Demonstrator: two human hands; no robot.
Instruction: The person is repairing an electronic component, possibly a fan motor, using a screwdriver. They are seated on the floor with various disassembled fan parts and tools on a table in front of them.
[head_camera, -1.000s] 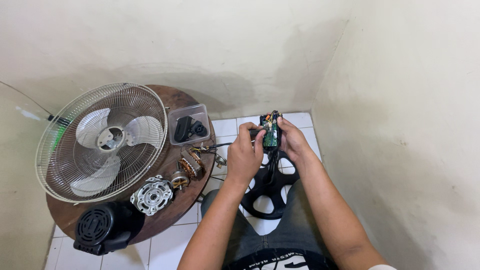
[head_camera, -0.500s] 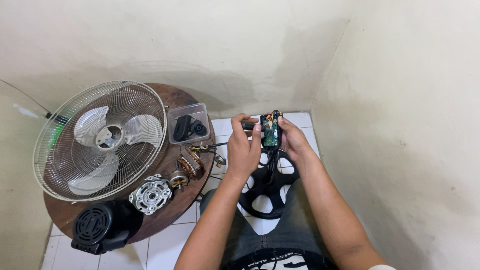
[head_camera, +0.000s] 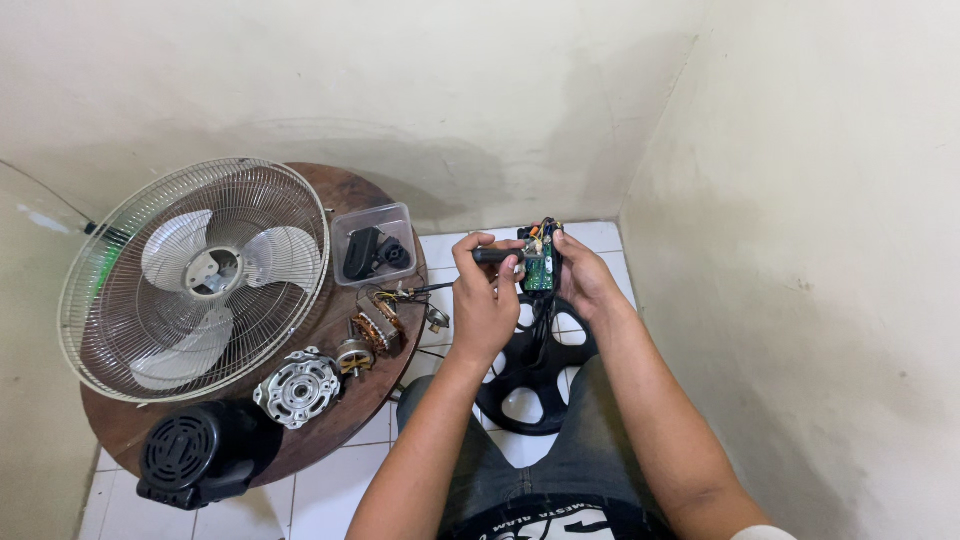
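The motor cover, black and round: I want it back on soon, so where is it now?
In the head view the motor cover sits at the lower left, on the round table's near edge, beside the silver end plate.

A green circuit board (head_camera: 540, 270) with black wires sits against a black-handled tool (head_camera: 492, 255). The round table (head_camera: 345, 190) is dark brown wood; the fan guard (head_camera: 120, 330) is pale wire over translucent white blades. Black motor housing (head_camera: 195, 455), silver end plate (head_camera: 297, 388), copper-coloured windings (head_camera: 380, 325), white floor tiles (head_camera: 330, 490), cream walls.
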